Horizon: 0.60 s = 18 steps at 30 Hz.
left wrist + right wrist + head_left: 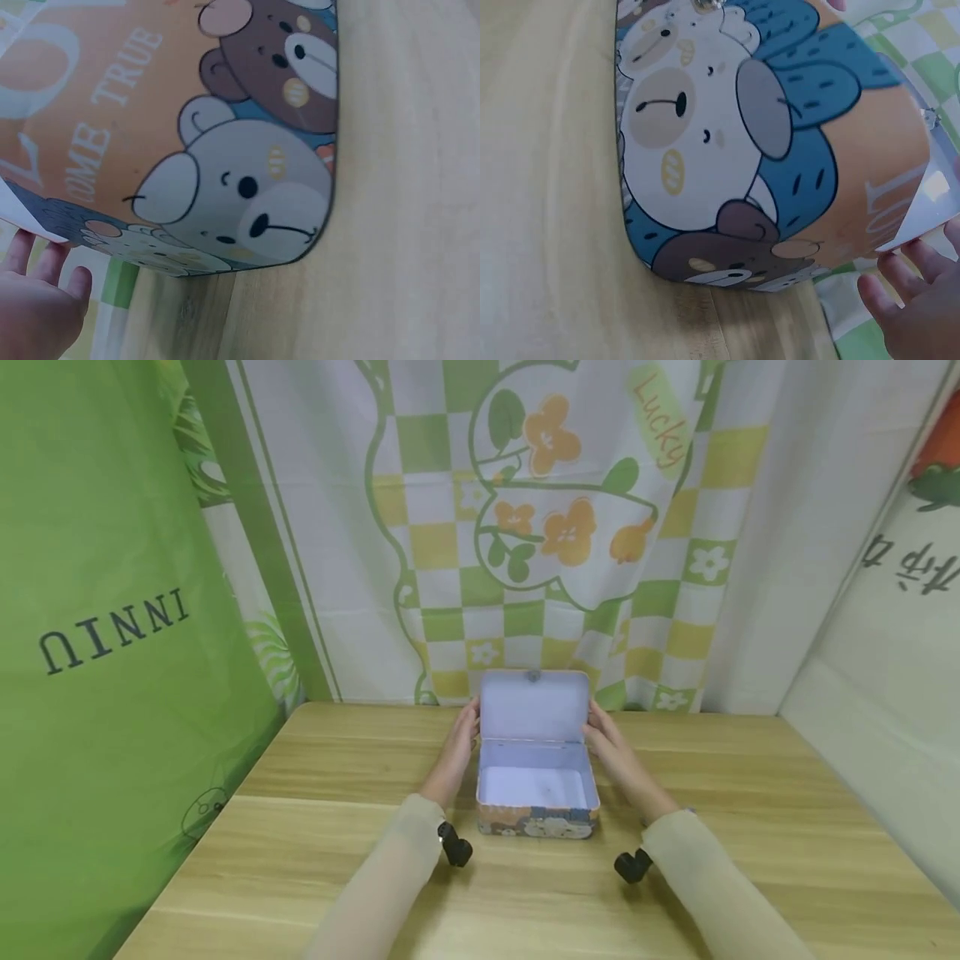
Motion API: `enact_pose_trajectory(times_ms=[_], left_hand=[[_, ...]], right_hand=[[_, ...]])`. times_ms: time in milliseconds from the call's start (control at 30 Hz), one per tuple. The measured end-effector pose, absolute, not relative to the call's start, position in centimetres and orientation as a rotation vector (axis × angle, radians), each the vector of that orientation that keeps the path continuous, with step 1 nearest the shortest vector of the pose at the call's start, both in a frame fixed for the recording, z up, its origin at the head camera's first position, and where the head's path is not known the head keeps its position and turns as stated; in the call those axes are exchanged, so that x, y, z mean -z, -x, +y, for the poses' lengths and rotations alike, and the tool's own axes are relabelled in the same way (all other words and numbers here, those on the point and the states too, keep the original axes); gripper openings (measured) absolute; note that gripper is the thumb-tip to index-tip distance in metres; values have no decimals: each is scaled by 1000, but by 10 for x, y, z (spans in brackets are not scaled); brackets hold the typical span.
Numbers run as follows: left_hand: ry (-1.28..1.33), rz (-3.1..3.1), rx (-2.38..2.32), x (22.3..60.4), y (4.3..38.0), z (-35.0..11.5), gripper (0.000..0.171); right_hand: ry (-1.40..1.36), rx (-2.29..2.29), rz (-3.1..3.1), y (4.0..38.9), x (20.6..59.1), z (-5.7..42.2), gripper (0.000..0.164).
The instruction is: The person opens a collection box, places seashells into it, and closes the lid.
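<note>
On the table stands a small tin box (537,823) printed with cartoon bears, its hinged lid (534,710) raised upright. Its pale inside shows nothing in it. At the lid's left edge is my left hand (454,745), fingertips touching the rim; in the left wrist view the left hand (39,304) has its fingers extended toward that edge. My right hand (617,750) touches the lid's right edge in the same way. Loosely bent fingers of the right hand (922,300) meet the lid rim in the right wrist view.
The wooden table (337,852) extends on both sides of the box. Behind it hangs a patterned curtain (427,552), close to the lid. A green cloth (112,735) hangs at the left and a white one (885,693) at the right.
</note>
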<state>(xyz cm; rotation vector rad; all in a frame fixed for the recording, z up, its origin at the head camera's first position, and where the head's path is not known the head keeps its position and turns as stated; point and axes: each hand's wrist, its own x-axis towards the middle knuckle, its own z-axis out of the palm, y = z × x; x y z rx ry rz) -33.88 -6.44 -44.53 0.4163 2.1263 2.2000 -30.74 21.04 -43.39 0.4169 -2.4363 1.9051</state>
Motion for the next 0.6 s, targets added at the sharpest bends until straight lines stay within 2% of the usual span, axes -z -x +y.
enact_pose_trajectory(times_ms=[200,367,600], left_hand=[[-390,2039,-2210,451,352,-61,56],[-335,1990,-2232,457,355,-58,57],[-242,1978,-2243,464,353,-57,55]], right_hand=[[-389,-2027,-2438,309,430,209,66],[-325,-2125,-2451,316,440,211,69],[-174,-2483,-2316,316,451,210,72]])
